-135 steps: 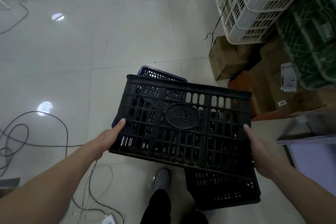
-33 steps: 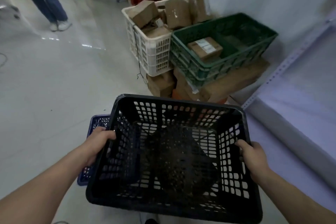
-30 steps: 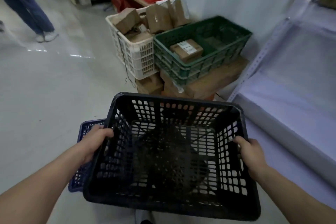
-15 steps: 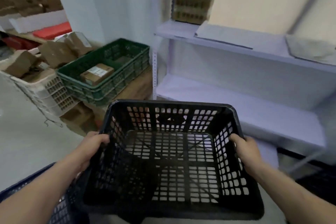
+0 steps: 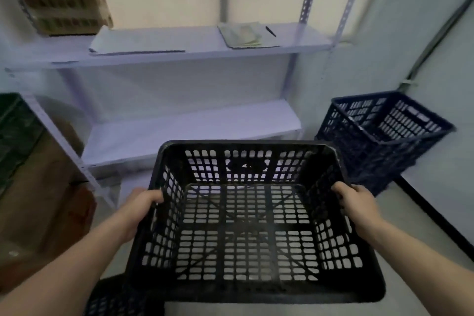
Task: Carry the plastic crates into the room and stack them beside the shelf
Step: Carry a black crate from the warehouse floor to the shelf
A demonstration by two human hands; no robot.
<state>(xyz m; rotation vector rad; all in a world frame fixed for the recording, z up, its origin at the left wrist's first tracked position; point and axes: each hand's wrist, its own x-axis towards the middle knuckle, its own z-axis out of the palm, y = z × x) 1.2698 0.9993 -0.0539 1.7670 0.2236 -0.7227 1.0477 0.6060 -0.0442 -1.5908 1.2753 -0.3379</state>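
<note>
While I face the white metal shelf (image 5: pixel 195 123), I hold the black plastic crate (image 5: pixel 246 226) in front of it, off the floor, open side up. My left hand (image 5: pixel 143 205) grips the left rim and my right hand (image 5: pixel 356 202) grips the right rim, fingers curled over. A dark blue crate (image 5: pixel 384 136) stands just right of the shelf, by the wall.

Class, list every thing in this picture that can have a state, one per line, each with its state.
black crate: upright, nothing inside, held up by its two side rims.
left hand: grips the crate's left rim.
right hand: grips the crate's right rim.
blue crates: stacked right of the shelf, open side up.
shelf: upper board bears papers and a cardboard tray.
</note>
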